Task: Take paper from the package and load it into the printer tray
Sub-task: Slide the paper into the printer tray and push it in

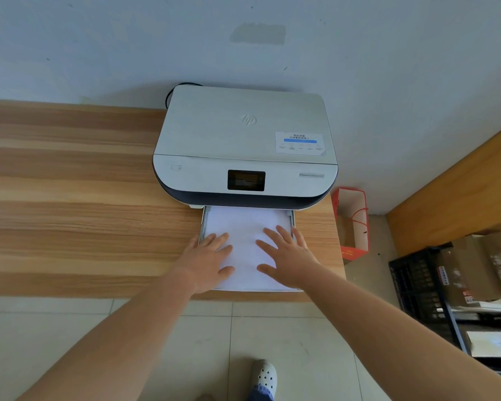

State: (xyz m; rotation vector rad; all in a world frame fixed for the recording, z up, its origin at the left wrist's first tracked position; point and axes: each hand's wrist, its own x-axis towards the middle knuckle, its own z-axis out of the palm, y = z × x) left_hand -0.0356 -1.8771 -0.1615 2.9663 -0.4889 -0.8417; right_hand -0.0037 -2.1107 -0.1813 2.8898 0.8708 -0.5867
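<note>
A white printer (245, 140) with a small dark screen stands on the wooden desk (70, 198) against the wall. Its paper tray (203, 224) is pulled out toward me at the front. A stack of white paper (245, 227) lies in the tray, its near end reaching the desk's front edge. My left hand (207, 260) rests flat on the left part of the stack, fingers spread. My right hand (285, 256) lies flat on the right part, fingers spread too. Neither hand grips anything. No paper package is in view.
A red and white paper bag (352, 224) stands on the floor right of the desk. A dark crate (417, 293) and cardboard boxes (480, 264) fill the right side. Tiled floor (185, 342) and my shoe (263, 376) lie below the desk edge.
</note>
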